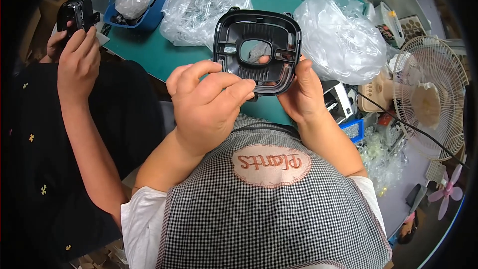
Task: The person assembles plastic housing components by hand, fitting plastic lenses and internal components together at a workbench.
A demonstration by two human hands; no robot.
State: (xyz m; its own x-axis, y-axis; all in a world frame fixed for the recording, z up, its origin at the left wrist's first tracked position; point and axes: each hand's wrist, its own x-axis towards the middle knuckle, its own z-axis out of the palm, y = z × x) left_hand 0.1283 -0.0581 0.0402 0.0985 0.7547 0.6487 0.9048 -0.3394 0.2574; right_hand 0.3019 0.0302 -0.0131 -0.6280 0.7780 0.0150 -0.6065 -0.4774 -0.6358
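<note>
A black, rounded-square plastic housing (256, 31) with an oval hole in its middle is held up in front of me, its ribbed hollow side toward me. My right hand (304, 92) grips its right side from behind, and a fingertip shows through the hole. At the lower left corner, my left hand (206, 97) is closed with its fingers bent over the rim. Whether those fingers also pinch a small part is hidden. Clear strips sit along the inner edges of the housing.
Clear plastic bags (343, 35) of parts lie on the green table (127, 50), near a blue bin (157, 12). A fan (428, 97) and a small blue tray (354, 130) stand at right. On my left, a co-worker's hand (79, 62) holds a black part (74, 12).
</note>
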